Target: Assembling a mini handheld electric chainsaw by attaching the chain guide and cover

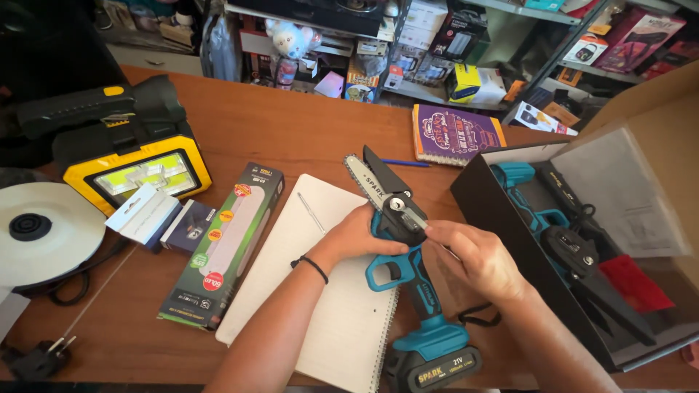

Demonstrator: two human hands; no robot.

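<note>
A small teal and black cordless chainsaw point(411, 291) lies on the wooden table point(284, 127), bar pointing away, partly over a white spiral notebook point(328, 291). My left hand point(357, 236) grips the saw's body from the left, a black band on its wrist. At the saw's side cover my right hand point(473, 255) pinches a small silver part point(415, 217). The battery sits at the near end.
An open black box point(502, 233) at right holds another teal tool and a red sheet. A long green and black package point(222, 247), a yellow work light point(135, 175), a white disc point(40, 233), a plug point(40, 356), a purple book point(455, 135) and a pen surround me. Stocked shelves stand behind.
</note>
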